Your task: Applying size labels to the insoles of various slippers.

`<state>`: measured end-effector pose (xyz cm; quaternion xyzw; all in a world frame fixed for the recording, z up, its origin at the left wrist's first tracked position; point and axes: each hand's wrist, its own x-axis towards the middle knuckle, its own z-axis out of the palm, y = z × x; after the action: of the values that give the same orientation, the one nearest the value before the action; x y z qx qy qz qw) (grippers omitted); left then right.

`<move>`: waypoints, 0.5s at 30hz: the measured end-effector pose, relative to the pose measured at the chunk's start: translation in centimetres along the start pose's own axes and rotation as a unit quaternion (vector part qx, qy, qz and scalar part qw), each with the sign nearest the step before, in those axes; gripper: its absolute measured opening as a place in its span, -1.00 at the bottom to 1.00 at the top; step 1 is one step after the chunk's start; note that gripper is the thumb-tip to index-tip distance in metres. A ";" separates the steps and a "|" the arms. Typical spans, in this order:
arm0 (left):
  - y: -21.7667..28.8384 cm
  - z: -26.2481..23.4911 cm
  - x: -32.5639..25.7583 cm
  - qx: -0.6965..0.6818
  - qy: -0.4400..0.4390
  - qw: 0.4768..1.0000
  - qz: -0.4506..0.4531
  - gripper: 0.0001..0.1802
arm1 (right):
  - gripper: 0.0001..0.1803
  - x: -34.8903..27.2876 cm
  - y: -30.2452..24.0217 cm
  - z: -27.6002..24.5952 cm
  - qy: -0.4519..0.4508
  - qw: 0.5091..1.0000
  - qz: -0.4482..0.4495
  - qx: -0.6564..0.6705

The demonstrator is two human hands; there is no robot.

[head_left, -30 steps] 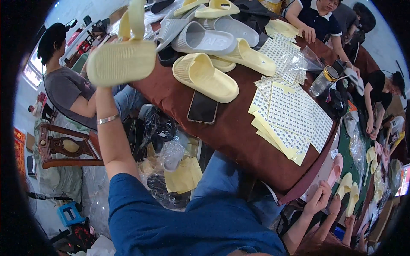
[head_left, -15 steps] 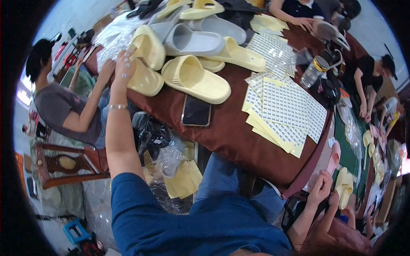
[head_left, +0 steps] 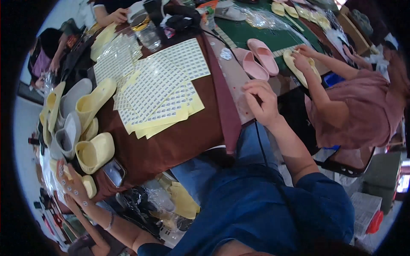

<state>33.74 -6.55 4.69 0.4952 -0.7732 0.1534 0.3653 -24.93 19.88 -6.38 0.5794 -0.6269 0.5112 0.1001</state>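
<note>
My left hand [head_left: 73,184] reaches to the left end of the table, fingers stretched out beside a yellow slipper [head_left: 89,186]. Small round stickers dot the back of this hand. Whether the fingertips touch the slipper cannot be made out. Over the pale strip at the table's right edge hangs my right hand [head_left: 261,101], loosely bent, with a gap between thumb and fingers and nothing seen in it. A pair of pink slippers [head_left: 256,59] lies just beyond it. Grey slippers [head_left: 68,134] and another yellow slipper [head_left: 96,152] are piled at the left.
Sticker sheets [head_left: 156,85] overlap on the brown cloth [head_left: 171,147]. A phone [head_left: 114,173] lies by the slippers, a clear jar [head_left: 147,36] at the back. To the right, a person in a pink shirt [head_left: 356,109] handles a yellow slipper [head_left: 301,68]. A cable [head_left: 261,143] hangs nearby.
The view has swung right, so the slipper pile now sits farther left. My right hand has risen away from my body toward the pink slippers. My left hand stays by the pile.
</note>
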 end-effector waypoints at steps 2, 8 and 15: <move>11.1 0.9 1.2 -0.155 -0.062 0.986 0.015 -0.65 | -0.92 0.0 -0.2 0.1 0.001 0.999 -0.016 0.035; 32.3 7.0 2.8 -0.372 -0.218 0.885 0.177 -0.71 | -0.90 0.0 2.8 -3.2 0.067 0.998 0.008 -0.005; 34.1 12.6 2.6 -0.327 -0.229 0.892 0.213 -0.75 | -0.89 -1.6 15.9 -2.7 -0.168 0.946 0.027 -0.275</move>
<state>-2.03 -0.01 2.19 0.1927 -0.9289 -0.1515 0.2776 -38.86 19.84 -14.66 0.5899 -0.7661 0.2166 0.1353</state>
